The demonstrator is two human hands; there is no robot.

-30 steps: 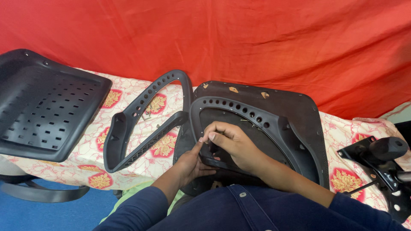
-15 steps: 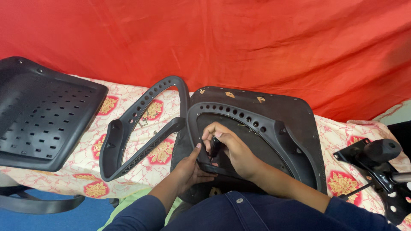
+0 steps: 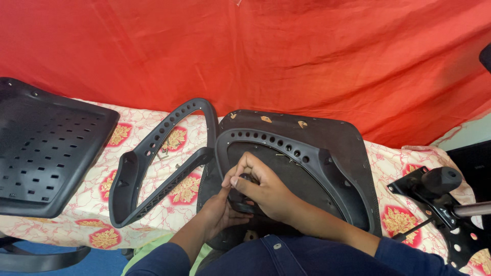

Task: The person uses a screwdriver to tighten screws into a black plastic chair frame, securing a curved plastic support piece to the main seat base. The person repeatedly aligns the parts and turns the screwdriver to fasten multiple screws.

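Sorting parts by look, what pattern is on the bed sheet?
Cream sheet with red and gold floral motifs, seen in the head view.

Black seat base (image 3: 327, 138), underside up, flat on the bed, centre, near edge toward the person. Black armrest (image 3: 307, 153) on top: curved plastic loop with a row of round holes along its far arc, its right leg running down to the near right. Small dark part at the armrest's near-left end, mostly hidden under fingers.
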